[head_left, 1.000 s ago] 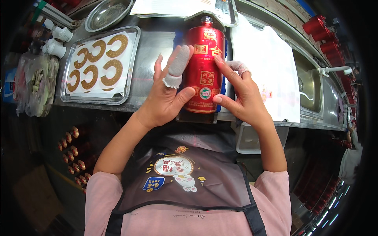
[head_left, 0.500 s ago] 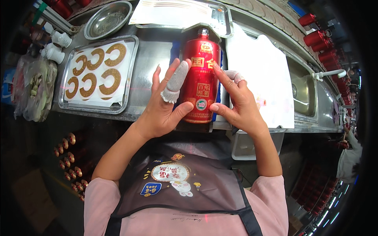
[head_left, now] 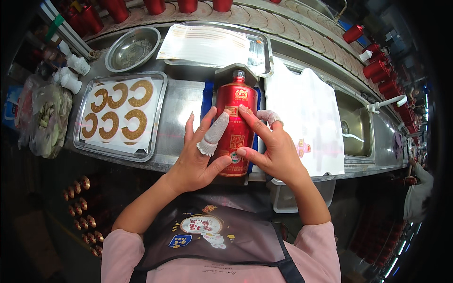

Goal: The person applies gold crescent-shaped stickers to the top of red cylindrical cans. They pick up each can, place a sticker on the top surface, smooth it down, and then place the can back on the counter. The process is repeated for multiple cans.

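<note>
A glossy red bottle (head_left: 237, 128) with gold lettering and a small round label low on its front lies in front of me, neck pointing away, in a holder (head_left: 248, 72) lined with blue cloth (head_left: 206, 100). My left hand (head_left: 197, 155) is at its left side, fingers stretched and apart, thumb near the round label. A white cloth cot covers one of its fingers. On the right, my right hand (head_left: 276, 152) has index finger and thumb extended against the bottle's front, and another white cot shows on a finger. Neither hand is wrapped round the bottle.
Left is a metal tray (head_left: 159, 127) with gold C-shaped stickers (head_left: 109, 123); behind it, a metal bowl (head_left: 123, 68). Further back, a tray (head_left: 269, 52) bears paper strips (head_left: 203, 45). White sheets (head_left: 309, 118) and a sink (head_left: 363, 146) are right. Red bottles stand on the conveyor (head_left: 264, 23).
The view has tilted up, so the bench sits lower and more of the conveyor shows. My right index finger and thumb have shifted left onto the bottle's front.
</note>
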`<state>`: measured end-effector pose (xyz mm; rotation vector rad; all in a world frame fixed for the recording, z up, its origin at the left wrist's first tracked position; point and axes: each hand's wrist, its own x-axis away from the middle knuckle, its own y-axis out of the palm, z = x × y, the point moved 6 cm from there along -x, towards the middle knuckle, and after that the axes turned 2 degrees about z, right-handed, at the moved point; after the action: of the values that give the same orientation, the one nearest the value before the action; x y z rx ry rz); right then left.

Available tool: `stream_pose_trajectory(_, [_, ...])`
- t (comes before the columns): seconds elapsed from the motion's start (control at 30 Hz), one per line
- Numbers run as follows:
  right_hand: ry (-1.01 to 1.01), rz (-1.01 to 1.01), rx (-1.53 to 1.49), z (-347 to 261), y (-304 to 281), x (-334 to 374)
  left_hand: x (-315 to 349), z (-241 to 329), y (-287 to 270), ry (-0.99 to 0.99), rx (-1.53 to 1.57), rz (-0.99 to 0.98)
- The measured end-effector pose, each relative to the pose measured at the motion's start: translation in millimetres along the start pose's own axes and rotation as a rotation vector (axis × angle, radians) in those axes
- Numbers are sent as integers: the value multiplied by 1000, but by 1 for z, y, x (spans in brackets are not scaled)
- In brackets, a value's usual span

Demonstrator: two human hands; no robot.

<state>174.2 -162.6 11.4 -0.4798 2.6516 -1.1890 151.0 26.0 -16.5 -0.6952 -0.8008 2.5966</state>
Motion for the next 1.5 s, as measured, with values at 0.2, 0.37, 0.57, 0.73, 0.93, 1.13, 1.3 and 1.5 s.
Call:
stream_pose_trajectory(0.2, [14,-19,-7,-2,1,0,-1,0,0,5,9,5])
stream_pose_trajectory(0.37, [-59,28,26,-5,0,-1,-1,-1,0,2,7,4])
stream_pose_trajectory(0.57, [-33,8,31,-2,3,-3,-1,-1,0,5,-11,-2])
stream_pose_trajectory(0.73, [26,-31,0,-2,5,-4,-1,-1,0,-4,2,7])
stream_pose_trajectory(0.93, [17,4,-58,0,4,-5,1,-3,2,-1,-11,0])
stream_pose_trajectory(1.13, [-50,65,-59,6,5,-11,2,-5,5,27,-17,33])
stream_pose_trajectory(1.3, [-28,43,-48,6,6,-9,5,-6,8,39,-72,22])
stream_pose_trajectory(1.5, [-24,50,55,11,9,-6,5,-12,8,46,-7,77])
